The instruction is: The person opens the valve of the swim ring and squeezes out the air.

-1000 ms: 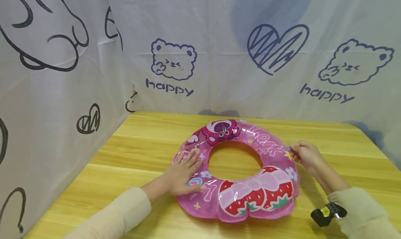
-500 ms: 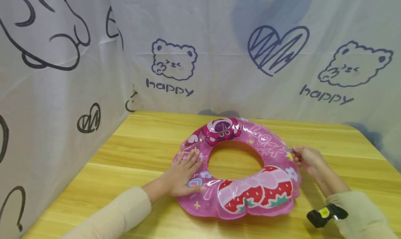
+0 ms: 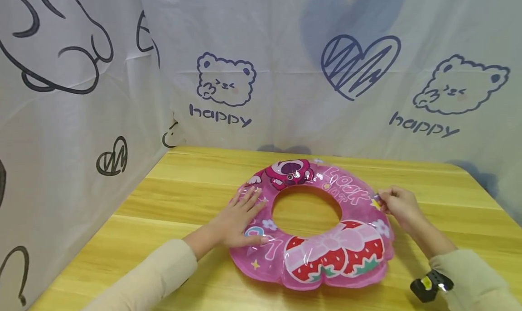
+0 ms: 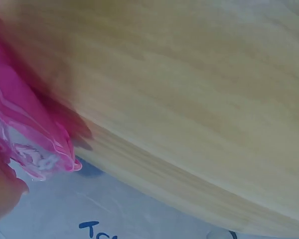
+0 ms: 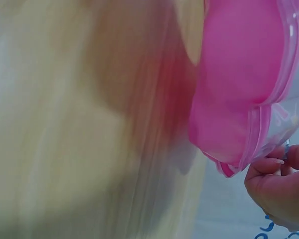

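In the head view a pink inflatable swim ring (image 3: 261, 261) lies on the wooden table, printed with strawberries, a bow and a pink bear. My left hand (image 3: 240, 222) rests on its left side, fingers spread and fairly straight across the top. At the right edge, my right hand (image 3: 399, 204) pinches a small translucent bluish nub like an air valve (image 3: 376, 196) between thumb and curled fingers. That right hand (image 5: 281, 186) also shows at the ring's pink side (image 5: 234, 64) in the right wrist view. Only part of the left hand (image 4: 2, 186) appears in the left wrist view.
The yellow wood-grain table (image 3: 163, 207) extends around the ring. White cloth (image 3: 285, 112) with drawn bears and hearts hangs behind and at the left. A black strap device (image 3: 431, 284) sits at the right wrist by the sleeve (image 3: 475, 275).
The ring's far edge has dipped slightly and its surface shows shifted creases. The left hand sits slightly higher on the ring; the right hand has shifted a little while still pinching the valve.
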`<control>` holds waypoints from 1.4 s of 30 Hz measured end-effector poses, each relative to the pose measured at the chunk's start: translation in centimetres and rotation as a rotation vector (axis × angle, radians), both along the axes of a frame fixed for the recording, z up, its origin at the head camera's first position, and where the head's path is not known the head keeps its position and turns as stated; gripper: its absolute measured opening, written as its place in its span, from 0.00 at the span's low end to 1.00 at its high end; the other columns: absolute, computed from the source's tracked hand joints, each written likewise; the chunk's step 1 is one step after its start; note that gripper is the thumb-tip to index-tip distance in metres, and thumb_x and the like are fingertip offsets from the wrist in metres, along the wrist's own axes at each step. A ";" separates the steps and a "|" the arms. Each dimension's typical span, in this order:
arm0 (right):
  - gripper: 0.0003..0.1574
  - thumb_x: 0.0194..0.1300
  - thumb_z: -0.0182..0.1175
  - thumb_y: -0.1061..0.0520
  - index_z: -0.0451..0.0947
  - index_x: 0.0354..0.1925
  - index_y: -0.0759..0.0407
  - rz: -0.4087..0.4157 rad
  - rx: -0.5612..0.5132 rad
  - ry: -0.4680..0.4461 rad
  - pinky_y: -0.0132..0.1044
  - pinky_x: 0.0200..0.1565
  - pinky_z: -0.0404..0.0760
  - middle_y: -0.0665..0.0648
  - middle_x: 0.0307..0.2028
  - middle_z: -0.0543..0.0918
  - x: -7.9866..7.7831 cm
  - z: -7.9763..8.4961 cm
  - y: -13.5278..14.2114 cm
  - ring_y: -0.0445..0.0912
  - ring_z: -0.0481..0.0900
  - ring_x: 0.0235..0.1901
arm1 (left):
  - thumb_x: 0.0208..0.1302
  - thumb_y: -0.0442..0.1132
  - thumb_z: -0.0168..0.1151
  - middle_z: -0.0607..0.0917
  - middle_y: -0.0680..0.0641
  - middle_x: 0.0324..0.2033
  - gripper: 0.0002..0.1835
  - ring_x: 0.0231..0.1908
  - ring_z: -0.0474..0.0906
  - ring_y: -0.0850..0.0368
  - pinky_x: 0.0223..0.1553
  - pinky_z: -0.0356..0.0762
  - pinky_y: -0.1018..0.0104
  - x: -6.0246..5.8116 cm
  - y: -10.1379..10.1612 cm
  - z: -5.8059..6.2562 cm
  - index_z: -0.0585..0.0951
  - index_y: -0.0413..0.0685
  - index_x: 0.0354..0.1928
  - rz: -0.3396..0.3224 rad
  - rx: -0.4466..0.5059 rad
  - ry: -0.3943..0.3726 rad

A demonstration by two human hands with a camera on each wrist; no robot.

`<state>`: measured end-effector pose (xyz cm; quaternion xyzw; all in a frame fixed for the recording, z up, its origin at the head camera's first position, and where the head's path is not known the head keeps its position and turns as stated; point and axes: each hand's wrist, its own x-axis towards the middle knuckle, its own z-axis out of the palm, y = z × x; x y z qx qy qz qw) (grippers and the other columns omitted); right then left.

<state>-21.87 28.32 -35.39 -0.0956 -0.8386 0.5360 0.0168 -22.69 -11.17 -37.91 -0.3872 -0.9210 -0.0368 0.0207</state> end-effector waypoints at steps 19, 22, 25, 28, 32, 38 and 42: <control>0.12 0.66 0.48 0.61 0.71 0.26 0.65 -0.203 0.112 0.092 0.27 0.24 0.73 0.44 0.17 0.72 1.0 -0.5 -2.8 0.35 0.70 0.20 | 0.60 0.69 0.46 0.40 0.43 0.73 0.48 0.72 0.31 0.49 0.72 0.36 0.50 4.3 5.3 1.1 0.49 0.45 0.72 -0.132 0.031 -0.122; 0.12 0.66 0.49 0.61 0.71 0.27 0.66 -0.200 0.147 0.087 0.28 0.23 0.73 0.46 0.17 0.73 1.2 -0.8 -3.2 0.36 0.70 0.20 | 0.59 0.70 0.45 0.41 0.43 0.73 0.48 0.73 0.33 0.49 0.72 0.36 0.52 4.9 6.3 0.7 0.49 0.46 0.72 -0.151 0.025 -0.144; 0.12 0.66 0.48 0.61 0.72 0.29 0.67 -0.177 0.184 0.090 0.28 0.24 0.73 0.48 0.19 0.75 1.3 -1.0 -3.3 0.38 0.70 0.22 | 0.59 0.71 0.44 0.44 0.42 0.73 0.48 0.73 0.37 0.47 0.72 0.38 0.51 5.2 6.8 0.1 0.50 0.47 0.72 -0.168 0.023 -0.150; 0.13 0.66 0.48 0.61 0.72 0.30 0.69 -0.136 0.208 0.103 0.26 0.25 0.75 0.50 0.22 0.77 1.4 -0.9 -3.1 0.37 0.71 0.23 | 0.59 0.70 0.44 0.46 0.42 0.73 0.46 0.72 0.40 0.45 0.71 0.40 0.47 5.4 6.8 -0.5 0.49 0.52 0.73 -0.165 0.020 -0.172; 0.14 0.68 0.46 0.61 0.71 0.30 0.70 -0.057 0.139 0.085 0.25 0.27 0.76 0.48 0.24 0.77 1.2 -0.4 -2.4 0.34 0.71 0.23 | 0.60 0.70 0.43 0.47 0.43 0.73 0.43 0.72 0.43 0.42 0.70 0.41 0.43 5.5 6.6 -0.9 0.45 0.64 0.73 -0.153 0.015 -0.224; 0.15 0.70 0.43 0.61 0.71 0.27 0.61 0.028 -0.069 0.009 0.25 0.25 0.73 0.42 0.20 0.74 0.7 0.1 -1.6 0.33 0.68 0.20 | 0.62 0.69 0.41 0.46 0.42 0.73 0.41 0.72 0.44 0.41 0.70 0.39 0.42 5.8 6.5 -1.2 0.39 0.72 0.72 -0.156 0.023 -0.259; 0.18 0.70 0.42 0.61 0.70 0.24 0.57 0.037 -0.190 -0.045 0.24 0.24 0.72 0.42 0.18 0.73 0.5 0.0 -1.2 0.33 0.68 0.20 | 0.61 0.69 0.41 0.46 0.42 0.73 0.41 0.72 0.44 0.41 0.70 0.39 0.41 6.0 6.6 -1.4 0.38 0.73 0.71 -0.157 0.034 -0.255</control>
